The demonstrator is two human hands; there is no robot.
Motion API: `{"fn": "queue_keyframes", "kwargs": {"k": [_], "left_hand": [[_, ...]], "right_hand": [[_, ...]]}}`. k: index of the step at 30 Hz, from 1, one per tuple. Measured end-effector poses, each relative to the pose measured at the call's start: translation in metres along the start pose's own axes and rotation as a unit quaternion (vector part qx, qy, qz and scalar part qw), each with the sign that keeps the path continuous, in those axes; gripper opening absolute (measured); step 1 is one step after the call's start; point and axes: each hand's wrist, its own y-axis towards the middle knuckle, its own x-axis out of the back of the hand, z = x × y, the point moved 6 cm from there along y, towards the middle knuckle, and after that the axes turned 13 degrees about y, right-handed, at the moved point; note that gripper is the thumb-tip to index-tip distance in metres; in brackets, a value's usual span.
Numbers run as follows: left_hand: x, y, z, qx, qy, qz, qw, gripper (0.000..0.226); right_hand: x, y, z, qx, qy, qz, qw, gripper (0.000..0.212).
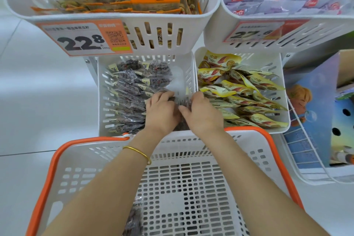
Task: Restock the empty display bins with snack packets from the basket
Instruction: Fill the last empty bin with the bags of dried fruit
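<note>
both hands reach over the far rim of the orange-rimmed basket (57,159) into the white display bin (101,101). the left hand (162,113) and right hand (202,115), fingers curled and close together, grip a bundle of dark packets (182,123) between them at the bin's near right. rows of packets (130,88) fill its left side. a single packet (134,220) lies in the basket, near left.
</note>
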Motion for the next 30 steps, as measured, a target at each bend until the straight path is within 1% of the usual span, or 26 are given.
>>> {"fn": "queue_keyframes", "kwargs": {"k": [2,5,7,9,11,12,14,16,18,20,22,25,28,29,30], "left_hand": [[0.000,0.000,0.001,-0.001,-0.007,-0.006,1.000,0.017],[-0.001,-0.001,0.001,-0.004,-0.012,-0.012,1.000,0.021],[-0.001,-0.002,0.001,-0.004,-0.011,-0.014,1.000,0.023],[0.000,-0.002,0.002,-0.006,-0.008,-0.015,1.000,0.022],[0.000,-0.003,0.003,-0.007,-0.007,-0.017,1.000,0.018],[0.001,-0.003,0.003,-0.008,-0.008,-0.019,1.000,0.016],[0.001,-0.004,0.003,-0.007,-0.016,-0.024,1.000,0.013],[0.000,-0.004,0.003,-0.005,-0.016,-0.031,0.999,0.013],[-0.001,-0.004,0.004,-0.002,-0.010,-0.040,0.999,0.016],[-0.002,-0.004,0.003,-0.002,-0.004,-0.037,0.999,0.018],[-0.002,-0.005,0.003,-0.003,-0.004,-0.032,0.999,0.017],[-0.002,-0.005,0.004,0.000,-0.015,-0.033,0.999,0.013],[-0.002,-0.005,0.002,-0.010,-0.024,-0.028,0.999,0.014],[-0.002,-0.005,0.003,-0.011,-0.027,-0.027,0.999,0.015],[-0.001,-0.005,0.003,-0.014,-0.038,-0.027,0.999,0.013]], "right_hand": [[0.007,-0.001,0.000,0.006,-0.031,-0.007,0.999,0.041],[-0.001,-0.003,0.005,0.007,-0.002,-0.006,1.000,0.028],[-0.009,-0.001,0.007,0.012,-0.004,-0.001,1.000,0.027],[-0.010,0.001,0.008,0.031,-0.050,-0.014,0.998,0.024],[-0.007,-0.002,0.007,0.046,-0.104,-0.046,0.992,0.014],[-0.006,-0.005,0.004,0.040,-0.103,-0.051,0.993,0.011],[-0.008,-0.011,-0.001,0.020,-0.074,-0.041,0.996,0.018],[-0.010,-0.010,0.001,0.022,-0.043,-0.034,0.998,0.020],[-0.010,0.002,0.006,0.035,-0.020,-0.035,0.999,0.017],[-0.010,0.012,0.009,0.045,-0.040,-0.015,0.998,0.014],[-0.011,0.016,0.009,0.055,-0.106,0.016,0.993,0.012],[-0.008,0.010,0.003,0.072,-0.209,0.024,0.975,0.017],[-0.014,0.008,-0.009,0.037,-0.202,0.113,0.972,0.022],[-0.013,0.007,-0.010,0.044,-0.194,0.127,0.972,0.023],[-0.008,0.008,-0.009,0.068,-0.182,0.115,0.974,0.025]]}}
